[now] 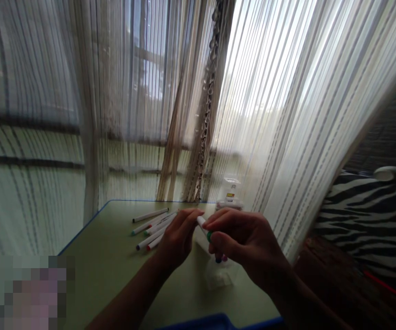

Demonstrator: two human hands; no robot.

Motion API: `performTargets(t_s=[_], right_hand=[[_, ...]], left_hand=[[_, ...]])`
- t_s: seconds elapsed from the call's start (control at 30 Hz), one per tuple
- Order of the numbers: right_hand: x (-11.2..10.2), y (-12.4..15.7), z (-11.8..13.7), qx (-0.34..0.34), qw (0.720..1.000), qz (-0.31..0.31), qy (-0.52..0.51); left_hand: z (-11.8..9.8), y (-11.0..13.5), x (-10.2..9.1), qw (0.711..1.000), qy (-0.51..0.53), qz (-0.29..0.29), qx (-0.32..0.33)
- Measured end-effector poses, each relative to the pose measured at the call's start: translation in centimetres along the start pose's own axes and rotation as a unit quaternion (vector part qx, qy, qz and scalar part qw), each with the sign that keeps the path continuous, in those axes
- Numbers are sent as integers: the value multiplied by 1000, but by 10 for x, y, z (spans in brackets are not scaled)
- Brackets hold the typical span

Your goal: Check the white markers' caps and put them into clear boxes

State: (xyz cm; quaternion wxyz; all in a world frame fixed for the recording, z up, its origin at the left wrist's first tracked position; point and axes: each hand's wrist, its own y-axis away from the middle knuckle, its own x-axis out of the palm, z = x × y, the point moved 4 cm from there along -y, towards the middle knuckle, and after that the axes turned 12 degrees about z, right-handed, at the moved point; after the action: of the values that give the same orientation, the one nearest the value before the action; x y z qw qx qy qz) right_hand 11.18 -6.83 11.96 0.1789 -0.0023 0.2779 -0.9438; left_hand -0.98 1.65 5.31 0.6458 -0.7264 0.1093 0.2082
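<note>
Both my hands meet over a pale green table (108,256). My left hand (179,238) pinches the white barrel of a marker (203,225) with its fingertips. My right hand (244,240) is closed around the same marker's green cap end. Several more white markers (151,227) with coloured caps lie loose on the table just left of my left hand. Below my right hand a clear plastic pouch (220,272) rests on the table with a couple of coloured marker tips showing at its top.
Sheer striped curtains (287,114) hang close behind the table in front of a window. A small white bottle (230,195) stands at the table's far edge. A zebra-print cushion (366,220) sits to the right. The table has a blue rim (218,321).
</note>
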Motion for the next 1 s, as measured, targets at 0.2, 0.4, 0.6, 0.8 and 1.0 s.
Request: performTargets(t_s=[0.2, 0.4, 0.6, 0.8, 1.0], right_hand=[[2, 1, 2, 20, 1000, -7, -13], [3, 5, 3, 21, 997, -66, 21], [2, 7, 0, 15, 996, -71, 41], [0, 5, -1, -9, 994, -85, 62], [1, 2, 2, -12, 991, -48, 123]], left_hand=[[1, 0, 1, 1000, -15, 5, -2], [5, 3, 2, 1000, -20, 4, -9], [4, 2, 1, 1000, -29, 3, -3], [4, 2, 3, 1000, -25, 9, -5], [6, 2, 4, 1000, -21, 20, -11]])
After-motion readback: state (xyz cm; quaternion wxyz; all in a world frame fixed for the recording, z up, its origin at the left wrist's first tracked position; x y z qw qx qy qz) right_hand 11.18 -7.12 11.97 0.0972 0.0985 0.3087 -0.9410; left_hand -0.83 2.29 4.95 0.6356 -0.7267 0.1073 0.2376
